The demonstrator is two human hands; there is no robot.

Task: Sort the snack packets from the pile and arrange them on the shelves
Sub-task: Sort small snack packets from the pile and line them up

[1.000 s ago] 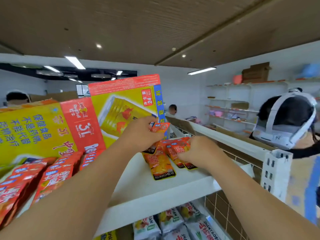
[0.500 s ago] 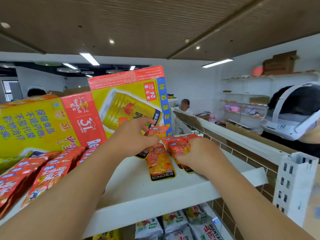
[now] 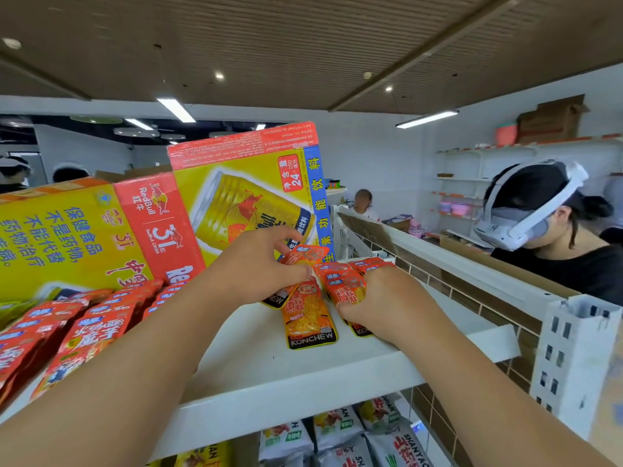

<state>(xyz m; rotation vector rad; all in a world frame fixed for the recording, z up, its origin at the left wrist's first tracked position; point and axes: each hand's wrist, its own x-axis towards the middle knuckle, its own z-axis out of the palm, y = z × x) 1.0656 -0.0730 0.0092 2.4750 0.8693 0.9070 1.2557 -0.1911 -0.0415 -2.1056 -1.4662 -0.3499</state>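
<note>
Both my hands reach over the white top shelf [image 3: 303, 375]. My left hand [image 3: 256, 267] pinches one small orange snack packet [image 3: 305, 256] by its upper edge, lifted above the shelf. My right hand [image 3: 381, 298] is closed around a bunch of orange packets [image 3: 345, 288] resting on the shelf. Between the hands one orange KONCHEW packet [image 3: 308, 318] lies flat. A row of red snack packets [image 3: 84, 328] lies at the shelf's left side.
Two yellow-and-red Red Bull cartons [image 3: 249, 193] stand at the back of the shelf. White snack bags [image 3: 337, 436] fill the lower shelf. A person in a white headset [image 3: 539, 214] stands beyond the shelf's white rail [image 3: 455, 264] on the right.
My left hand has drawn its packet slightly down and toward the right hand. The right hand keeps its grip on the bunch. The camera view has shifted a little.
</note>
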